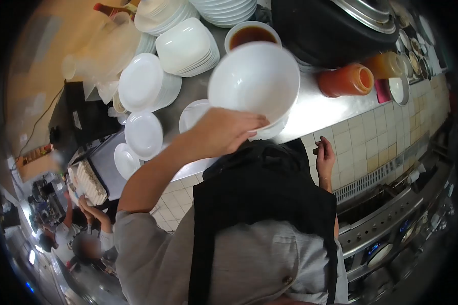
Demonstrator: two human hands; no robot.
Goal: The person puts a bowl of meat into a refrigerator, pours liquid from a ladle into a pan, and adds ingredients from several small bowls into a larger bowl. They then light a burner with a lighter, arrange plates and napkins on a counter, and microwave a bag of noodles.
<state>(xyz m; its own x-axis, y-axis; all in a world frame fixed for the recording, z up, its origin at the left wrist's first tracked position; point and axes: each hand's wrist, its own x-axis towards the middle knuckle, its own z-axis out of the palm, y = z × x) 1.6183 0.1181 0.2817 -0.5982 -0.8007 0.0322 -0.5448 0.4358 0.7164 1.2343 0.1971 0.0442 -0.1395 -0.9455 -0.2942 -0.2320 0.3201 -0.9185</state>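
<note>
My left hand [234, 129] is closed on the near rim of a large white bowl [257, 84]. The bowl is raised and tilted so that its bare inside shows. Below it, part of another white dish [272, 131] shows at the counter's edge. Just beyond the held bowl is a bowl of dark brown liquid [252, 35], partly covered by it. To the right of my apron, my right hand [325, 157] hangs low beside the counter, over the tiled floor. Its fingers are loosely bent and apart, and I see nothing held in them.
Stacked white plates [142, 84] and square dishes [185, 46] stand on the steel counter [310, 114]. A big black pot [310, 30] and an orange sauce bottle [346, 80] are on the right. A stove [387, 218] lies behind right; co-workers [89, 244] stand at left.
</note>
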